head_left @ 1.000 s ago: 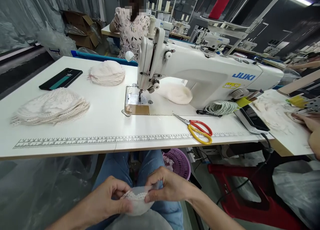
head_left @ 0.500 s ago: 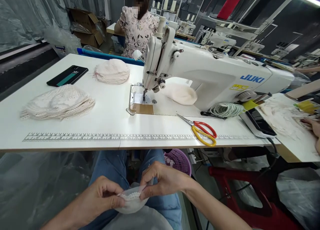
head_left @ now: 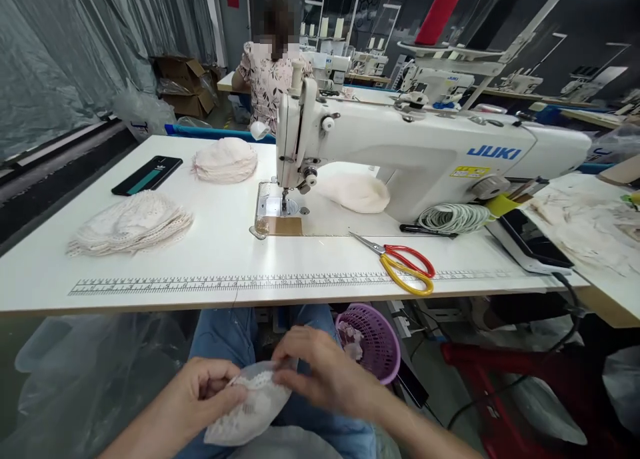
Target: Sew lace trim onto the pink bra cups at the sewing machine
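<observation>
Over my lap, a thin white lace-edged fabric piece (head_left: 253, 409) hangs between my hands; it looks like a curved cup shape. My left hand (head_left: 205, 399) pinches its left edge between thumb and fingers. At its upper right edge, my right hand (head_left: 320, 369) grips it with thumb and forefinger, slightly blurred. Above them on the table lie a stack of lace pieces (head_left: 133, 224) and a second stack of pale pink pieces (head_left: 226, 160). The white sewing machine (head_left: 410, 139) stands behind, with a cream padded piece (head_left: 363, 192) under its arm.
Scissors (head_left: 400, 262) with red and yellow handles lie near the table's front edge (head_left: 300, 302). A black phone (head_left: 148, 175) rests at back left. Coiled cord (head_left: 453, 218) sits by the machine. Below is a purple basket (head_left: 377, 346). A person (head_left: 270, 72) sits beyond the table.
The fabric piece has been turned and spread, so more of its lace face shows, hanging lower left. My right hand's grip has shifted slightly. The head view has tilted.
</observation>
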Demonstrator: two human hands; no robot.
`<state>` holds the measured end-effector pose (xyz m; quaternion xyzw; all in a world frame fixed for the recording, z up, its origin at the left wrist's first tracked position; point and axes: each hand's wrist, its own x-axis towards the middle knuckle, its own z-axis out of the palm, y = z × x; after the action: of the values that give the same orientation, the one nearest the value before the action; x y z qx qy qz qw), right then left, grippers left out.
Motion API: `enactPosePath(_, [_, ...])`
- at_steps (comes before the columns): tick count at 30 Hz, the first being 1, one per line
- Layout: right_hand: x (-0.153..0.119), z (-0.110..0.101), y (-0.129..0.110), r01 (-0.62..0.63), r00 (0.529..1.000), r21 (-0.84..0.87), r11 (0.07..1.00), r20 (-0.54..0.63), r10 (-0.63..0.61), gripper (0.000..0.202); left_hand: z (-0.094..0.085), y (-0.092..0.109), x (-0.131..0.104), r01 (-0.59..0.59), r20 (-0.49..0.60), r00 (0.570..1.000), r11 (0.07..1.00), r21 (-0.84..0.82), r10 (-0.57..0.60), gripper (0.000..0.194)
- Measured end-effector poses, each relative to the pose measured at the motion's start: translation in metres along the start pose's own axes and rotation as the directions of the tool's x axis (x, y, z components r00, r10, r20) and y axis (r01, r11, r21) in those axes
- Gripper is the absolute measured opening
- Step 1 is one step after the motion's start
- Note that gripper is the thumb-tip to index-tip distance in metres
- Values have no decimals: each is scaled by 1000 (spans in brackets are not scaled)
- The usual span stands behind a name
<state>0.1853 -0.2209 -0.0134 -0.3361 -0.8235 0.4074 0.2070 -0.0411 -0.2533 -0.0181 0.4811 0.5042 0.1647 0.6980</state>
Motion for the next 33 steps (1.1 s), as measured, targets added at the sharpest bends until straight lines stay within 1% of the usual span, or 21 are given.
enactPosePath(2, [-4, 13, -11, 16, 972, -205, 979, -227, -64, 16, 5, 2, 4, -43, -128, 991, 998, -51, 36, 47])
enactPosePath(3, [-4, 21, -15, 50, 950, -253, 966, -287, -124, 24, 8, 4, 7, -64, -190, 981, 995, -81, 48, 48])
enactPosePath(4, [-4, 30, -17, 99, 930, -287, 953, -314, -191, 35, 13, 6, 11, -84, -235, 970, 990, -112, 56, 49])
enactPosePath(6, [0, 47, -17, 111, 893, -375, 920, -369, -258, 50, 23, 10, 18, -124, -281, 957, 972, -201, 64, 48])
enactPosePath(8, [3, 55, -15, 38, 884, -418, 908, -409, -226, 40, 33, 13, 22, -187, -276, 956, 929, -318, 98, 45])
enactPosePath(10, [3, 51, -12, -14, 891, -389, 921, -423, -165, 19, 39, 14, 21, -243, -242, 958, 878, -413, 151, 41])
enactPosePath(12, [0, 39, -11, -18, 899, -280, 960, -425, -107, 15, 39, 13, 16, -277, -209, 956, 868, -412, 206, 39])
enactPosePath(14, [-4, 23, -11, -68, 919, -56, 996, -393, 41, 17, 34, 8, 11, -293, -249, 942, 913, -285, 225, 39])
enactPosePath(15, [-6, 16, -12, -113, 924, 89, 990, -356, 138, 18, 30, 5, 9, -305, -313, 918, 937, -172, 242, 37])
enactPosePath(16, [-7, 11, -12, -165, 926, 238, 957, -297, 233, 21, 25, 2, 8, -316, -391, 878, 948, -39, 277, 35])
enactPosePath(17, [-7, 7, -11, -210, 926, 370, 905, -221, 305, 25, 20, 0, 9, -325, -456, 826, 941, 93, 330, 33])
enactPosePath(18, [-8, 5, -11, -238, 929, 471, 849, -143, 340, 29, 16, -1, 10, -330, -479, 788, 922, 201, 386, 35])
enactPosePath(19, [-9, 4, -10, -252, 933, 541, 802, -84, 350, 32, 13, -2, 11, -331, -453, 787, 906, 266, 420, 39])
enactPosePath(20, [-10, 4, -9, -263, 935, 586, 767, -41, 351, 35, 10, -3, 13, -328, -378, 825, 901, 284, 420, 43])
enactPosePath(21, [-12, 5, -8, -272, 936, 608, 745, -13, 353, 36, 9, -3, 15, -317, -276, 878, 908, 275, 390, 41])
enactPosePath(22, [-14, 6, -6, -281, 935, 611, 740, 1, 355, 36, 8, -2, 16, -298, -174, 922, 920, 255, 347, 34])
enactPosePath(23, [-16, 7, -6, -290, 934, 602, 744, 11, 356, 36, 8, -1, 17, -281, -91, 947, 930, 236, 309, 27])
enactPosePath(24, [-17, 7, -5, -303, 934, 587, 751, 26, 356, 36, 8, 0, 17, -270, -40, 958, 938, 219, 285, 23])
enactPosePath(25, [-18, 8, -5, -319, 933, 571, 756, 51, 356, 36, 9, 1, 16, -265, -19, 961, 943, 201, 274, 23])
enactPosePath(28, [-18, 10, -5, -354, 928, 552, 755, 108, 356, 37, 9, 4, 13, -235, 8, 972, 964, 121, 236, 22])
enactPosePath(33, [-14, 15, -4, -374, 919, 592, 714, 132, 372, 35, 3, -4, 14, -146, 114, 981, 986, -81, 155, 35])
